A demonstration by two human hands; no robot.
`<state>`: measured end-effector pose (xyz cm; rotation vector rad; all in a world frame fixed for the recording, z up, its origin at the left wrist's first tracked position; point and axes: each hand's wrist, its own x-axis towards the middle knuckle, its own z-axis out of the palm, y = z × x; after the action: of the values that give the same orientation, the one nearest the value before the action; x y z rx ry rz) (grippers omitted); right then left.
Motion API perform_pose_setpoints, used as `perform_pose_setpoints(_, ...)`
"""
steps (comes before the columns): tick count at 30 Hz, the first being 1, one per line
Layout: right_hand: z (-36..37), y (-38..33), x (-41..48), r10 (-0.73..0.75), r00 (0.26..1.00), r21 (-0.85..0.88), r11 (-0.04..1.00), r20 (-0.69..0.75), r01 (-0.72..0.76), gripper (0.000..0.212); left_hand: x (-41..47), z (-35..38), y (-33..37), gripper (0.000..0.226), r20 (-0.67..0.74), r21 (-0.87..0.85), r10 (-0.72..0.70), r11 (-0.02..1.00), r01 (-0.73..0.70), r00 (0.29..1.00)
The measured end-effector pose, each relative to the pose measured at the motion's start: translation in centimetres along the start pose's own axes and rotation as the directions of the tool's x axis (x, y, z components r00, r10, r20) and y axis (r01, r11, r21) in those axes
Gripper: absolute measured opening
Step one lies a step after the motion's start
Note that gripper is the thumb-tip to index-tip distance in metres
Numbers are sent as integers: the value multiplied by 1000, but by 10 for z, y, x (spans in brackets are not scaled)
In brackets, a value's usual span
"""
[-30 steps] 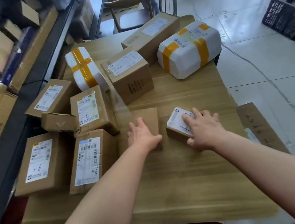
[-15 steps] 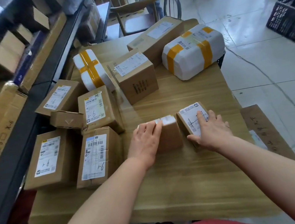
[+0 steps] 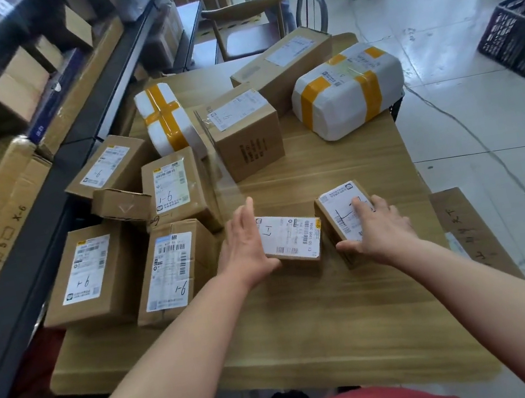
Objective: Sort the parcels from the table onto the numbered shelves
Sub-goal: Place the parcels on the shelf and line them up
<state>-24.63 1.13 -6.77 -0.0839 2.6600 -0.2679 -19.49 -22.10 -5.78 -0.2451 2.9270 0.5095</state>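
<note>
now, left hand (image 3: 245,247): released, straight fingers flat against the 9 o'clock side of the left small box (image 3: 290,241).
right hand (image 3: 377,231): grasping the right small box (image 3: 344,216), fingers over its label, thumb on the near side.
change: the left small box lay label-down a second ago; it is now turned label-up, code readable.
meaning: shelf choice likely comes next.
table (image 3: 310,329): both boxes on it, just apart.
other parcels (image 3: 176,272): 9 to 1 o'clock, unsorted.
shelves (image 3: 43,186): 9 o'clock, beyond the table edge.
</note>
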Motion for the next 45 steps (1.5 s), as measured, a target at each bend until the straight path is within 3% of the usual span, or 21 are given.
perform_pose_setpoints(3,1,2,0,-12,1000,40,999,-12,13,101,7,-8,0,126,16,36,-136,990,135,991)
perform_pose_setpoints(7,0,6,-4,-70,997,42,997,17,69,101,8,-5,-2,107,85,99,-145,986,137,986)
perform_pose_setpoints(12,5,6,-9,-65,998,44,997,10,65,101,8,-4,0,105,235,311,16,946,-90,972)
perform_pose_setpoints(16,9,4,-12,-33,999,38,999,-23,34,102,9,-9,10,99,326,455,-12,879,-146,945)
perform_pose_setpoints(19,12,3,-15,-31,999,5,999,-35,31,105,7,-9,15,123,260,515,-214,855,52,942)
perform_pose_setpoints(22,20,7,-20,-63,998,68,996,27,61,110,1,-7,18,136,205,428,-291,885,182,935)
perform_pose_setpoints(26,32,11,-33,-96,989,126,986,-113,111,87,-11,2,21,128,237,110,-136,987,113,962)
perform_pose_setpoints(30,38,7,-36,-95,984,134,984,-153,116,78,-32,20,12,105,178,75,-69,996,57,981)
perform_pose_setpoints(36,30,7,-29,-101,979,181,975,-175,133,78,-40,23,15,106,127,-40,-167,984,173,978)
perform_pose_setpoints(40,20,0,-36,-111,935,291,932,-336,215,82,-50,10,19,116,-51,-214,-277,941,261,959)
perform_pose_setpoints(45,9,-37,-58,-235,833,323,842,-501,432,77,-95,-19,-1,121,-302,-325,-328,918,227,895)
